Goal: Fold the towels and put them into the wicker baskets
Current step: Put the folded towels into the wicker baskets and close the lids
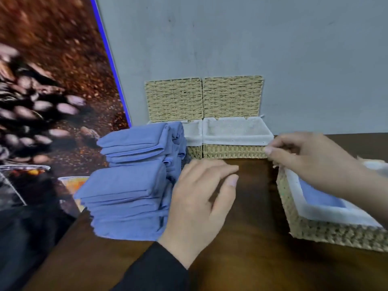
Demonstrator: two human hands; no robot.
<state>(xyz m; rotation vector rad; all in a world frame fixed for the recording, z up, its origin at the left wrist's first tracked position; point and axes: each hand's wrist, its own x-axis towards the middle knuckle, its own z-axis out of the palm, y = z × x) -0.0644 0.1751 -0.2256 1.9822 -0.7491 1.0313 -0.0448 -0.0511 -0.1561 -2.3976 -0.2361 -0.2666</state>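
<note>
Left hand (199,206) spread, nothing held; right hand (310,162) loosely curled over near basket (327,229), grip unclear. One towel (319,198) laid inside. Stack (130,185) left of it unbasketed; far basket (235,152) unfilled.

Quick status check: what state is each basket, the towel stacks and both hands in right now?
Back right basket: lid up, empty.
Back left basket: lid up, partly hidden.
Near basket: holds a blue towel.
Towel stacks: folded, on table.
Left hand: open, holding nothing.
Right hand: fingers curled, grip unclear.
</note>
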